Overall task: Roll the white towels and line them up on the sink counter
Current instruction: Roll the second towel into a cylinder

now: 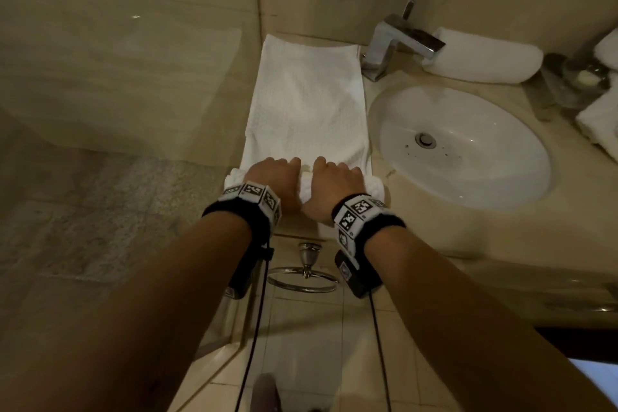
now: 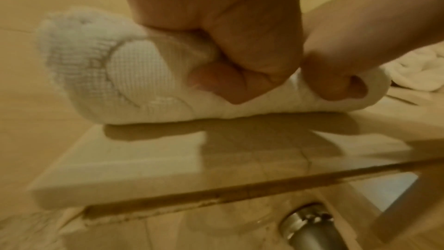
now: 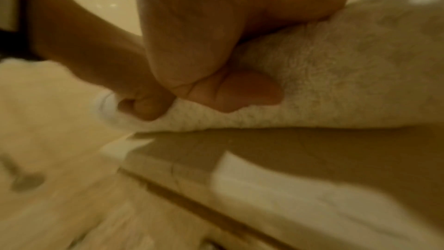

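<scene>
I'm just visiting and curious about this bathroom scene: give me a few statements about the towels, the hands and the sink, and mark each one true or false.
1. Both hands, the left hand and the right hand, grip the rolled near end of the towel. True.
2. That towel is already rolled all the way up. False: only its near end is rolled; most of it lies flat on the counter.
3. A finished rolled towel lies behind the faucet. True.
4. The towel being rolled lies inside the sink basin. False: it lies on the counter, to the left of the basin.
5. Water is running from the faucet. False: no stream shows.
</scene>
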